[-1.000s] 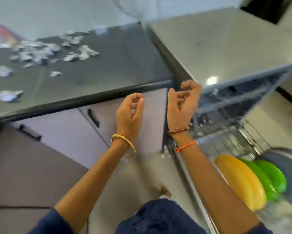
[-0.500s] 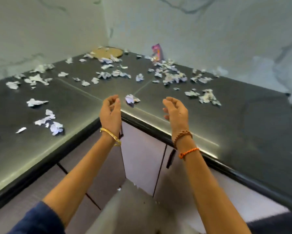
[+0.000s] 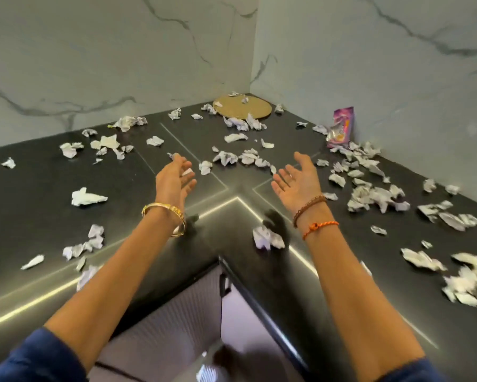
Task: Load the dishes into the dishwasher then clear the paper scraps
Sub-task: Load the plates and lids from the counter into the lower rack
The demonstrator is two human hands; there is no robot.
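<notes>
Several crumpled white paper scraps [image 3: 226, 157] lie scattered over the black corner countertop [image 3: 39, 183]. My left hand [image 3: 175, 179] hovers above the counter's middle with its fingers relaxed and holds nothing. My right hand [image 3: 296, 179] hovers beside it, palm turned up, fingers spread, also holding nothing. One crumpled scrap [image 3: 266, 238] lies near the counter's inner corner just below my right wrist. More scraps [image 3: 375, 195] are heaped to the right of my right hand. The dishwasher and dishes are out of view.
A round tan mat [image 3: 241, 107] lies in the far corner with scraps on it. A purple packet [image 3: 342, 130] leans against the right marble wall. Cabinet doors [image 3: 176, 321] stand below the counter's inner corner.
The view has swung from the open dishwasher to the corner counter. Both hands have reached forward over the counter and uncurled from loosely curled to spread.
</notes>
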